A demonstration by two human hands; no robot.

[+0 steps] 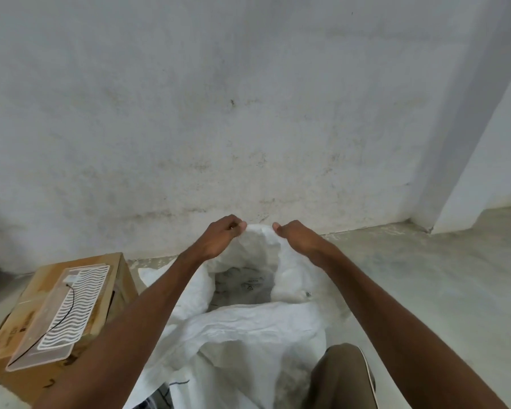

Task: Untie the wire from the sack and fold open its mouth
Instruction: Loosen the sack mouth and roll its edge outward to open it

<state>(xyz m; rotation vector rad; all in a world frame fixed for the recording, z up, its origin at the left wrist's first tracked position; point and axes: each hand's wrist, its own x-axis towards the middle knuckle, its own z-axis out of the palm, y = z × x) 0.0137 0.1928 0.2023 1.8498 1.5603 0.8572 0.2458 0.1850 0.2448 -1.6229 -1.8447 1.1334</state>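
Observation:
A white woven sack (248, 329) stands on the floor in front of me, its mouth gaping. Clear plastic packets with printed marks (242, 286) show inside. My left hand (222, 236) pinches the far rim of the mouth on the left. My right hand (297, 236) pinches the same far rim on the right, a short gap between the two hands. The rim is pulled up between them. A small grey bit (308, 294) lies on the sack's right fold; I cannot tell whether it is the wire.
A cardboard box (121, 278) sits at the left, with a clear plastic panel (62, 317) bearing white wavy lines and a black cable on top. A grey wall (248, 113) rises just behind the sack. Concrete floor (425, 276) spreads right. My knee (340, 376) is at the bottom.

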